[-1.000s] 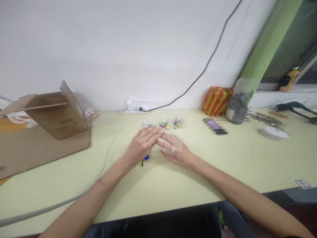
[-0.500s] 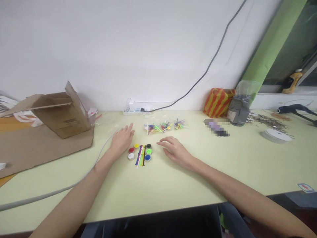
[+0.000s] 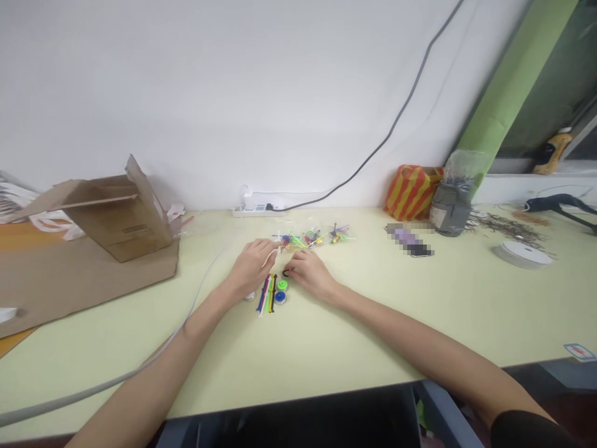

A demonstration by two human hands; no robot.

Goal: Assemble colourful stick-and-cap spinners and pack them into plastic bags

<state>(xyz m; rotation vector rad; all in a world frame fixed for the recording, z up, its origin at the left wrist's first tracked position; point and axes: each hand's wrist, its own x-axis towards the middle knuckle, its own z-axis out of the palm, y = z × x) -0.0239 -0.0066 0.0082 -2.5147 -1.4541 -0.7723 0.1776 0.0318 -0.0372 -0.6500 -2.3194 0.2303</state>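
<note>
Several thin coloured plastic strips (image 3: pixel 267 294) lie side by side on the table between my hands. Right of them are a green round disc (image 3: pixel 282 285) and a blue round disc (image 3: pixel 280 297), both with clear rims. With bent fingers, my right hand (image 3: pixel 310 274) grips a black round disc (image 3: pixel 286 272) at the top of that row. My left hand (image 3: pixel 252 267) hovers over the left row, its fingers stretched toward the clear bag and apart from the thumb. It hides the red and yellow discs; a bit of the white disc (image 3: pixel 250 296) shows below it.
Behind my hands lies a clear bag of colourful small parts (image 3: pixel 310 238). A power strip (image 3: pixel 258 211) sits against the wall. An open cardboard box (image 3: pixel 124 224) stands left; a grey cable (image 3: pixel 93 392) crosses under my left arm. A white spool (image 3: pixel 522 255) is at right.
Both hands have moved toward each other. My left hand shifted right over the left row of discs, and my right hand moved left and took hold of the black disc.
</note>
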